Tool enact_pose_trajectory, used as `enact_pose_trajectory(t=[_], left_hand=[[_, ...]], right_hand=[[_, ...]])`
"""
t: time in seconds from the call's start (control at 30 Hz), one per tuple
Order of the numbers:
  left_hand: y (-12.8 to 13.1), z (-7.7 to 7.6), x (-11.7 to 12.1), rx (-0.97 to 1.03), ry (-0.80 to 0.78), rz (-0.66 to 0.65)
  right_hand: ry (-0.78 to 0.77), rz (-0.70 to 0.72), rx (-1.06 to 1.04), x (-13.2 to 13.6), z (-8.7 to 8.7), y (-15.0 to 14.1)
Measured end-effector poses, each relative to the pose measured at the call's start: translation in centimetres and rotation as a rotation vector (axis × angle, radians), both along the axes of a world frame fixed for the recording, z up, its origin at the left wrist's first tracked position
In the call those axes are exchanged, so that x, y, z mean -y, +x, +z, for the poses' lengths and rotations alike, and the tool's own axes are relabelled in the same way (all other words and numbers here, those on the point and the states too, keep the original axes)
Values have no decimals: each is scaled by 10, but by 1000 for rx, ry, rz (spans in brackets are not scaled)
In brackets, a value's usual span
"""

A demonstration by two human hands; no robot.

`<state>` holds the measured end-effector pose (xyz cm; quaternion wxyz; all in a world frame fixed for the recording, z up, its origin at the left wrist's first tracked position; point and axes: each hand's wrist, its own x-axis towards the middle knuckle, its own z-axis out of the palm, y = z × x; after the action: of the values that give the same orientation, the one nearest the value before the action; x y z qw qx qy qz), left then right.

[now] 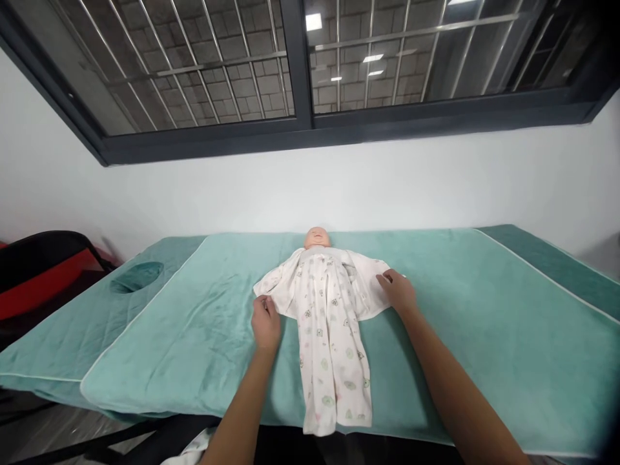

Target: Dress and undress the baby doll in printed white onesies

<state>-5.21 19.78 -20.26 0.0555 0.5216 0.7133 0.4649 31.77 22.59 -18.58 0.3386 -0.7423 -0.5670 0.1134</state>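
A baby doll (317, 237) lies face up near the wall, its head showing above the cloth. White baby clothes (334, 336) with small green and grey prints cover its body, two long legs reaching to the bed's front edge. A plainer white layer spreads out at both sides. My left hand (265, 323) is closed, pinching the edge of that layer at the left sleeve. Over on the right, my right hand (400, 290) has its fingers bent and pressed on the white cloth at its outer edge. The doll's arms and legs are hidden.
The doll rests on a massage bed with a green velvety cover (194, 342). A face hole (137, 276) is at the bed's left end. Beyond that stands a black and red chair (48, 278). A white wall (329, 187) and a dark-framed barred window (300, 123) rise behind.
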Motion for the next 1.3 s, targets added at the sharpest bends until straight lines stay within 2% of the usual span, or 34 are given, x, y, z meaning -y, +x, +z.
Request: enact_pose_trajectory(t=[0.1,0.17,0.23,0.33,0.4,0.47,0.53,0.6,0.67,0.7,0.77,0.83,0.87,0.93,1.0,1.1,1.17,1.3], left_hand=[[-3,1,6,123,54,31],[-2,4,8,206,79,13],[3,13,8,324,125,-36],[22,35,7,470,202,-154],[40,51,7,448,213,-263],[57,65,12,324,158,-415],[68,73,20,159,82,-610],[71,77,30,39,8,-769],[68,80,37,52,-76,-848],[65,82,38,126,-112,-861],[61,88,28,355,-114,-833],[59,94,2,536,-18,-721],[59,96,-16,561,29,-645],[62,98,-59,484,26,-516],[67,95,-102,336,-66,-439],[76,88,-146,126,-185,-479],[81,85,-157,36,-206,-530],[84,84,-155,-53,-122,-571]], right_hand=[[196,31,-200,9,1,1],[268,53,-388,14,5,1],[268,98,-666,14,11,1],[185,239,-1143,6,27,-8],[147,332,-1299,-3,42,-21],[160,411,-1322,-12,59,-39],[134,545,-1262,-18,77,-58],[-6,754,-1078,-23,93,-72],[-146,898,-879,-31,104,-80],[-163,892,-826,-37,107,-82],[-86,707,-778,-52,108,-87],[2,467,-641,-67,102,-96],[9,388,-517,-73,97,-103],[-22,321,-228,-81,88,-117],[-45,292,-29,-84,80,-129],[-85,266,77,-90,73,-134],[-125,273,104,-96,72,-129],[-111,276,174,-112,78,-119]])
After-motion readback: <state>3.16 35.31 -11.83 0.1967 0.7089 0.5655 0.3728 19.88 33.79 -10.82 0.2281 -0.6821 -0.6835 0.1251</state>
